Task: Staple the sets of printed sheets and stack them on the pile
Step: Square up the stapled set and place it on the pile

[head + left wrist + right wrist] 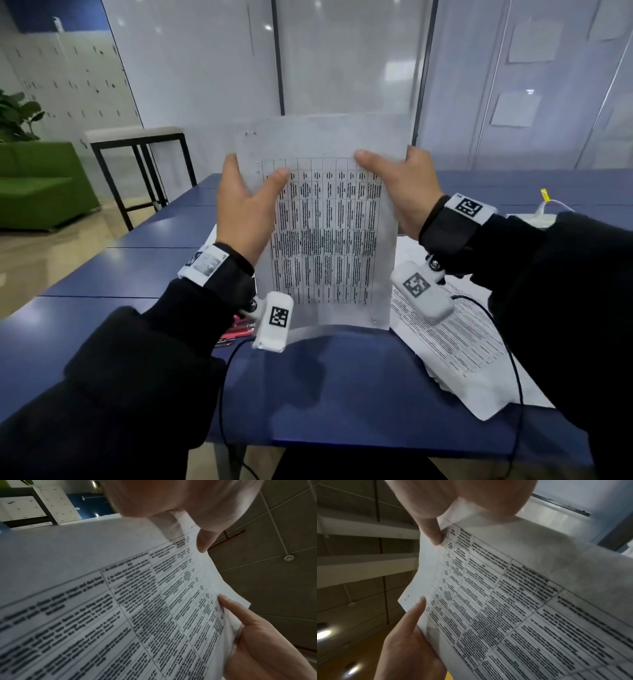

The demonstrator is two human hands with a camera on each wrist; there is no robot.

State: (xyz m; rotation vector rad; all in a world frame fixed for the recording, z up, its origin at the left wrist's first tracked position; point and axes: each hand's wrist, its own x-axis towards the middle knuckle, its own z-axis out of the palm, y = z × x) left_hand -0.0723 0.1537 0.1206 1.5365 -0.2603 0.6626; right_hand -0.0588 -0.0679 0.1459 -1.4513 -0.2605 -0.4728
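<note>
We hold a set of printed sheets (325, 233) upright at the centre of the head view, its lower edge resting on the blue table (342, 383). Our left hand (245, 209) grips the set's left edge, thumb across the printed face. Our right hand (404, 192) grips the right edge the same way. Staple marks show at the set's upper left corner. The pile (455, 346) of printed sheets lies flat at the frame's lower right. A red object (239, 329), mostly hidden, lies below our left wrist.
</note>
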